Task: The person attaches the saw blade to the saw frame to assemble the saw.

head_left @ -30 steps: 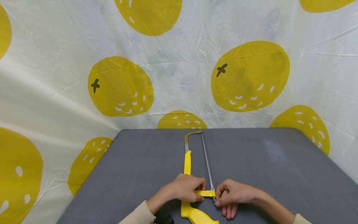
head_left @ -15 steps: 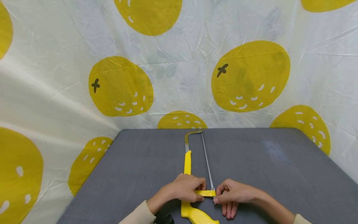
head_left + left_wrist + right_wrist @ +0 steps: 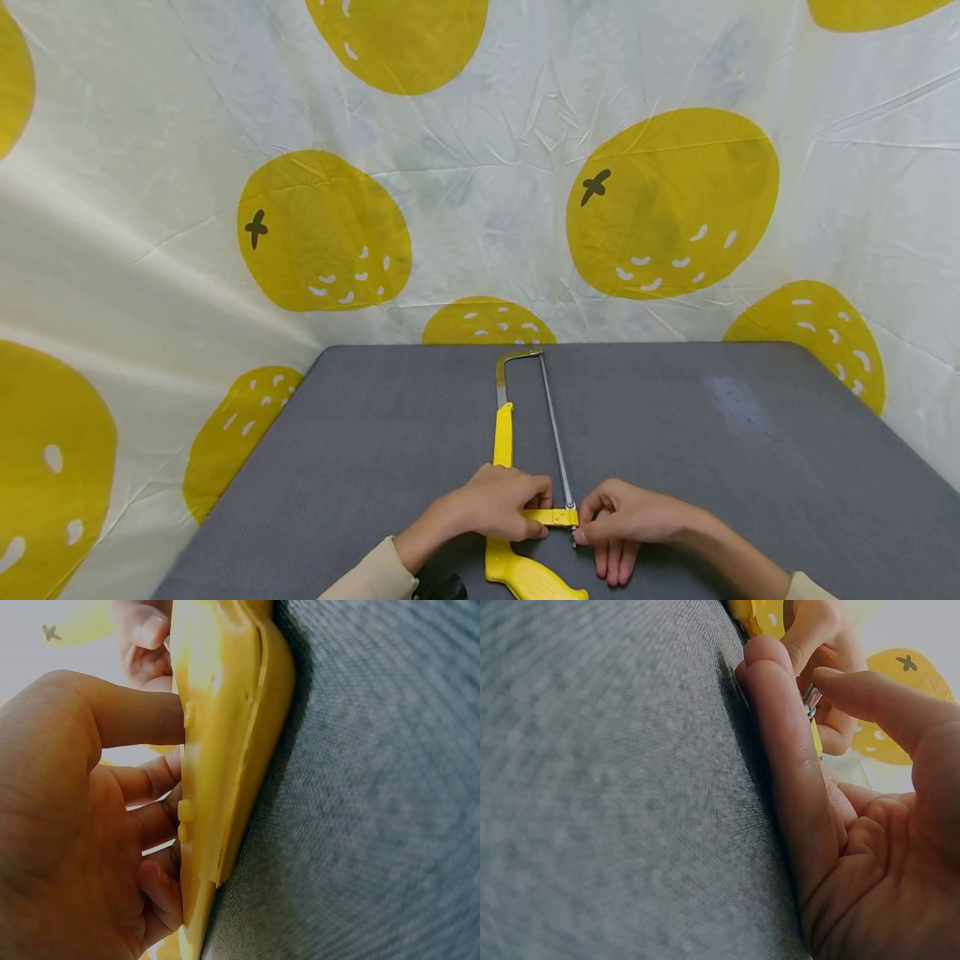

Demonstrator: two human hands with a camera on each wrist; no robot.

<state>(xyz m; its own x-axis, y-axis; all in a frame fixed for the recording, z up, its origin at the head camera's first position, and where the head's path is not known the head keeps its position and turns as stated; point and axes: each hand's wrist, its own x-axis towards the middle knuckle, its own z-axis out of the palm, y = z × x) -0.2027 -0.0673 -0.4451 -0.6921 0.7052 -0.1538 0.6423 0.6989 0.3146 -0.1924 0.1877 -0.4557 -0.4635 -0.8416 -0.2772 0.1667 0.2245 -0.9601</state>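
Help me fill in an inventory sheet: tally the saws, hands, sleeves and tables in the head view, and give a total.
Saws: 1, the yellow-framed saw
Hands: 2, the left hand and right hand
Sleeves: 2, the left sleeve and right sleeve
Tables: 1, the grey table
Total: 6

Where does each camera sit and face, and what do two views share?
Head: worn on the head, facing forward and down at the hacksaw on the grey table before a printed cloth; left hand, right hand, forearms and sleeves show.
Left wrist: on that wrist, facing the left hand at the hacksaw; part of the right hand shows beyond.
Right wrist: on that wrist, facing the right hand at a metal fitting; the left hand shows beyond.
Shared: both wrist views include both hands, the table and yellow saw parts.
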